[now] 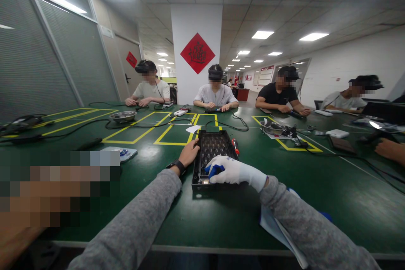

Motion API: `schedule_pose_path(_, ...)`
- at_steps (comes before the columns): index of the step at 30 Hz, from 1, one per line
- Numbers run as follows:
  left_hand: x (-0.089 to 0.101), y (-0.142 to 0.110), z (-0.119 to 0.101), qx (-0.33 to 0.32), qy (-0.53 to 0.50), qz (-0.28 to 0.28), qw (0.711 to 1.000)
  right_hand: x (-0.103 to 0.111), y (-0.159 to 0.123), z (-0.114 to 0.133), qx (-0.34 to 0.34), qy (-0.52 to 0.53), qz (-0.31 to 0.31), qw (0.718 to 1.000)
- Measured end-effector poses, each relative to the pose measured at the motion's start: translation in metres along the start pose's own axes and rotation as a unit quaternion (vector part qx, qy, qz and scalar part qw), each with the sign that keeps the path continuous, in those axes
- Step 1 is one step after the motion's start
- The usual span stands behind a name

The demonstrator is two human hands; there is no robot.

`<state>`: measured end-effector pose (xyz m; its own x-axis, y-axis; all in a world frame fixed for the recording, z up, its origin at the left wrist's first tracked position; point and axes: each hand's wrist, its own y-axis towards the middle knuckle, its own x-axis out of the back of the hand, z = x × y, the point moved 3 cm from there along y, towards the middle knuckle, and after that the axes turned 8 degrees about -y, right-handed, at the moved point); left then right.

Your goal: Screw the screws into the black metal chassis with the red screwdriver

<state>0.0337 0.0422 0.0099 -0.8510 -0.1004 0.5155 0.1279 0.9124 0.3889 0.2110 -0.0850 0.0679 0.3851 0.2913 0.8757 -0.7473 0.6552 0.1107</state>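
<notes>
A black rectangular device [212, 152], its inner face gridded like a keyboard shell, lies on the green table [240, 211] in front of me. My bare left hand [190, 152], with a dark watch on the wrist, grips the device's left edge. My right hand [228, 169] wears a white glove and is closed on a blue-handled tool [214, 170] pressed onto the device's near end. A red-handled screwdriver [235, 145] lies against the device's right side.
Several people sit along the far side and right of the table. Metal bowls [122, 116] [272, 126], cables, a white power strip [181, 112] and yellow tape rectangles lie across the table. White paper [275, 223] sits under my right forearm. Another person's hand [390, 150] rests at right.
</notes>
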Motion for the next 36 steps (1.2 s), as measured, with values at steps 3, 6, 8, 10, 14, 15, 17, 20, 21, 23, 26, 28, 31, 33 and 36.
schedule_pose_path(3, -0.0007, 0.0002, 0.0010, 0.005, -0.002, 0.005, 1.000, 0.0017, 0.0015, 0.0037, 0.032, -0.019, -0.007, 0.999)
schedule_pose_path(6, -0.0006, 0.0001, 0.0009, 0.009, -0.002, 0.007, 1.000, 0.0031, 0.0008, 0.0059, 0.035, -0.024, -0.026, 0.999)
schedule_pose_path(8, -0.0004, 0.0001, 0.0002, 0.009, -0.002, 0.007, 1.000, 0.0037, -0.0003, 0.0074, 0.035, -0.029, -0.033, 0.998)
schedule_pose_path(10, -0.0004, 0.0001, -0.0006, 0.010, -0.001, 0.009, 1.000, 0.0040, -0.0011, 0.0090, 0.035, -0.035, -0.037, 0.998)
schedule_pose_path(14, -0.0005, 0.0004, -0.0017, 0.015, -0.002, 0.010, 1.000, 0.0032, -0.0018, 0.0087, 0.024, -0.030, -0.038, 0.999)
schedule_pose_path(15, -0.0005, 0.0003, -0.0019, 0.015, -0.002, 0.009, 1.000, 0.0028, -0.0019, 0.0076, 0.019, -0.026, -0.037, 0.999)
schedule_pose_path(17, -0.0003, 0.0001, -0.0023, 0.016, -0.003, 0.007, 1.000, 0.0022, -0.0023, 0.0053, 0.014, -0.017, -0.033, 0.999)
schedule_pose_path(20, 0.0000, -0.0008, -0.0026, 0.011, -0.006, 0.006, 1.000, 0.0020, -0.0035, 0.0023, 0.004, 0.011, -0.027, 1.000)
schedule_pose_path(21, 0.0001, -0.0010, -0.0026, 0.010, -0.006, 0.007, 1.000, 0.0021, -0.0040, 0.0018, -0.001, 0.020, -0.027, 0.999)
schedule_pose_path(23, 0.0000, -0.0013, -0.0023, 0.008, -0.006, 0.007, 1.000, 0.0026, -0.0049, 0.0019, -0.007, 0.031, -0.033, 0.999)
schedule_pose_path(26, -0.0004, -0.0011, -0.0018, 0.010, -0.003, 0.008, 1.000, 0.0036, -0.0059, 0.0034, -0.005, 0.028, -0.052, 0.998)
schedule_pose_path(28, -0.0008, -0.0006, -0.0019, 0.012, -0.002, 0.009, 1.000, 0.0046, -0.0059, 0.0037, -0.007, 0.021, -0.069, 0.997)
schedule_pose_path(31, -0.0008, -0.0001, -0.0029, 0.011, -0.003, 0.011, 1.000, 0.0060, -0.0043, 0.0052, 0.015, -0.001, -0.084, 0.996)
schedule_pose_path(33, -0.0004, -0.0001, -0.0035, 0.010, -0.004, 0.011, 1.000, 0.0063, -0.0025, 0.0077, 0.049, -0.025, -0.085, 0.995)
schedule_pose_path(36, 0.0001, -0.0003, -0.0032, 0.011, -0.006, 0.012, 1.000, 0.0053, -0.0010, 0.0114, 0.088, -0.052, -0.068, 0.992)
